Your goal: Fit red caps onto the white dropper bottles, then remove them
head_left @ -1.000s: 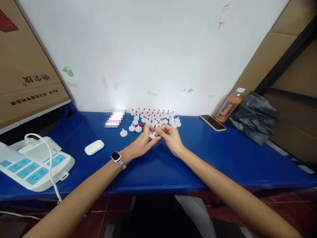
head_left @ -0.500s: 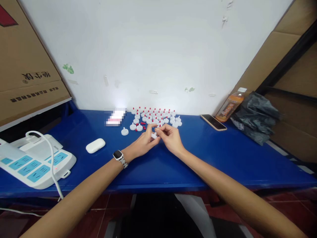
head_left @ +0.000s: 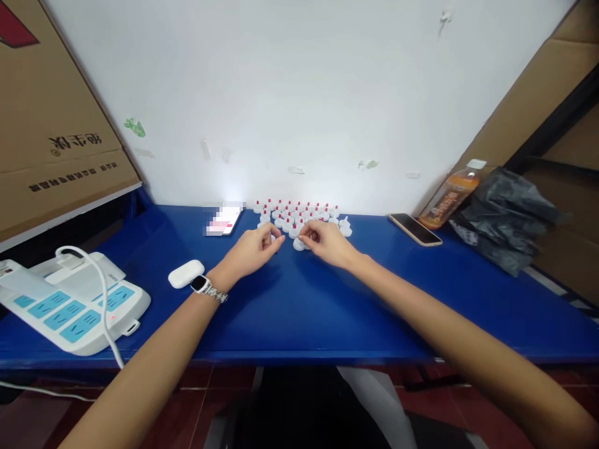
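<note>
My right hand (head_left: 327,242) pinches a white nozzle cap (head_left: 298,245) at its top, low at the front edge of a cluster of similar caps. To its left, my left hand (head_left: 255,251) has its fingers curled, thumb and index close together. Whatever lies between those fingertips, if anything, is too small to make out. Behind both hands stand several white caps with red tips (head_left: 288,221) in rough rows. A white cap without a red tip (head_left: 345,227) stands at the cluster's right end. My left hand hides part of the front caps.
On the blue table (head_left: 281,312) lie a white earbud case (head_left: 186,274), a power strip (head_left: 75,312) with a white cable, and a lit phone (head_left: 227,219). At right are a dark phone (head_left: 415,229), an orange drink bottle (head_left: 450,196) and a black plastic bag (head_left: 510,215).
My hands have moved apart; the white cap they held together is now low by the cluster at my right hand. My left hand has shifted left. The view has turned slightly.
</note>
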Motion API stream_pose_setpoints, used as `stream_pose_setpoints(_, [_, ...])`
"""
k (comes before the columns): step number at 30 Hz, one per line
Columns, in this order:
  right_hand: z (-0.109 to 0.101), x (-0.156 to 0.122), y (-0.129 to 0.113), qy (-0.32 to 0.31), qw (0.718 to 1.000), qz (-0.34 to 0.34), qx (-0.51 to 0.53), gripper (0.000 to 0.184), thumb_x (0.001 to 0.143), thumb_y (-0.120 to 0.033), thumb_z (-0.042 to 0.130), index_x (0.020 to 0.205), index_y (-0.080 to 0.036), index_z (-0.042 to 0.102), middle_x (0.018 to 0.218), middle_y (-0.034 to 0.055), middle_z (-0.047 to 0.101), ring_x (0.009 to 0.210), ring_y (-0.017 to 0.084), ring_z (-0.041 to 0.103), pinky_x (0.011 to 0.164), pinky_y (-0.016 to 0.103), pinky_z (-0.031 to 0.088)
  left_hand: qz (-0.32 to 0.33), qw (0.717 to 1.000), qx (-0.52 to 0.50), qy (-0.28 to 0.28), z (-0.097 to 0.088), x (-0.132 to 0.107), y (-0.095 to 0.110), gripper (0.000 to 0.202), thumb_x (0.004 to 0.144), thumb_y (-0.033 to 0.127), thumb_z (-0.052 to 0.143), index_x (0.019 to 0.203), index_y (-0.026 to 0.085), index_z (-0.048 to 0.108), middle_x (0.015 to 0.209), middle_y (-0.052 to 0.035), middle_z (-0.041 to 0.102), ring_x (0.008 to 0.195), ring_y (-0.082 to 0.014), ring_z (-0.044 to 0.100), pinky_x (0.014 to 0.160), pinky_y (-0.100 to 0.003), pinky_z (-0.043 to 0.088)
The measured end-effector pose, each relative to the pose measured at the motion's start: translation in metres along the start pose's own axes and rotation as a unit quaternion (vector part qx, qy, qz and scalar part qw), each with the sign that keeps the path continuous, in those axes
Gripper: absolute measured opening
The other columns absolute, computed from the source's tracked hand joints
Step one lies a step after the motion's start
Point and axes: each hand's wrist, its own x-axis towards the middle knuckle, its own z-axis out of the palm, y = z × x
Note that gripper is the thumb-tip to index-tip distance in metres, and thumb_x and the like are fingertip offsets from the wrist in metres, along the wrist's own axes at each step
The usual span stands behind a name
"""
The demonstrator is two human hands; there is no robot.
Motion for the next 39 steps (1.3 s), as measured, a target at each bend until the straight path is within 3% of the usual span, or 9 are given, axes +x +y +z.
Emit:
stream_pose_setpoints(3, [-0.002,0.006,0.006,-0.047,0.992,-0.052,-0.105,0.011,0.086,-0.012,0.058,0.086,-0.018,0.067,0.082,0.0053,0.069,0.081,0.019,0.059,0.075,0.031,0.043,-0.019,1.000,0.008,-0.004,-0.007,0.000,-0.006,0.032,0.095,0.047,0.049,0.088,0.019,0.063,0.057,0.0030,0.050,0.053,-0.0129,0.045,0.053,-0.025,0.030])
stream_pose_setpoints(8, [-0.006,0.011,0.010,-0.079,0.976,-0.074,-0.187,0.017,0.086,-0.008,0.055,0.087,-0.017,0.068,0.083,0.0078,0.069,0.086,0.021,0.058,0.080,0.033,0.041,-0.023,1.000,0.015,0.002,-0.011,0.000,-0.007,0.034,0.094,0.048,0.049,0.085,0.019,0.064,0.059,0.0014,0.052,0.054,-0.0138,0.046,0.053,-0.026,0.031])
stream_pose_setpoints(14, [-0.010,0.022,0.002,-0.036,0.967,-0.071,-0.240,0.013,0.089,-0.023,0.060,0.094,-0.017,0.069,0.081,0.0074,0.066,0.083,0.022,0.056,0.081,0.034,0.039,-0.052,0.991,0.061,0.104,-0.027,0.002,-0.022,0.027,0.093,0.041,0.049,0.082,0.019,0.061,0.058,0.0018,0.052,0.055,-0.0144,0.047,0.055,-0.028,0.032])
stream_pose_setpoints(18, [0.007,0.052,-0.008,-0.023,0.970,-0.056,-0.237,0.016,0.091,-0.025,0.057,0.093,-0.018,0.070,0.087,0.0083,0.069,0.086,0.022,0.059,0.082,0.033,0.040,-0.083,0.983,0.098,0.130,-0.031,0.001,-0.031,0.021,0.090,0.036,0.050,0.079,0.020,0.059,0.061,0.0008,0.056,0.056,-0.0154,0.049,0.056,-0.028,0.031])
stream_pose_setpoints(24, [0.046,0.109,-0.014,-0.115,0.960,-0.023,-0.255,0.025,0.089,-0.029,0.061,0.107,-0.016,0.073,0.091,0.0088,0.075,0.089,0.023,0.065,0.080,0.032,0.042,-0.099,0.983,0.106,0.115,-0.028,-0.002,-0.037,0.021,0.091,0.035,0.048,0.079,0.021,0.058,0.061,0.0007,0.056,0.056,-0.0160,0.050,0.055,-0.028,0.029])
stream_pose_setpoints(28, [0.061,0.126,-0.014,-0.140,0.957,0.002,-0.254,0.018,0.087,-0.024,0.064,0.097,-0.015,0.075,0.095,0.0109,0.076,0.088,0.021,0.066,0.077,0.029,0.043,-0.098,0.982,0.102,0.122,-0.029,-0.002,-0.038,0.022,0.093,0.037,0.046,0.082,0.021,0.058,0.062,0.0007,0.056,0.057,-0.0164,0.051,0.056,-0.028,0.031])
stream_pose_setpoints(32, [0.053,0.122,-0.017,-0.102,0.976,0.017,-0.190,0.014,0.087,-0.021,0.063,0.088,-0.013,0.075,0.088,0.0101,0.075,0.080,0.018,0.065,0.073,0.027,0.043,-0.085,0.983,0.100,0.124,-0.029,0.001,-0.036,0.021,0.093,0.037,0.048,0.086,0.021,0.058,0.066,-0.0002,0.057,0.062,-0.0178,0.053,0.060,-0.030,0.036])
stream_pose_setpoints(36, [0.034,0.097,-0.027,-0.005,0.997,0.005,-0.071,0.016,0.088,-0.028,0.064,0.084,-0.015,0.073,0.081,0.0052,0.074,0.072,0.016,0.063,0.069,0.027,0.043,-0.015,0.979,0.105,0.172,-0.024,0.001,-0.028,0.033,0.090,0.044,0.059,0.111,0.019,0.058,0.104,-0.0087,0.061,0.091,-0.0223,0.059,0.078,-0.033,0.047])
stream_pose_setpoints(39, [0.026,0.071,-0.035,0.025,0.999,0.018,0.020,0.020,0.087,-0.033,0.064,0.078,-0.016,0.072,0.073,0.0026,0.071,0.066,0.015,0.059,0.065,0.027,0.042,0.045,0.989,0.081,0.118,-0.018,0.001,-0.022,0.041,0.095,0.046,0.052,0.125,0.019,0.053,0.121,-0.0122,0.056,0.099,-0.0230,0.058,0.087,-0.036,0.048])
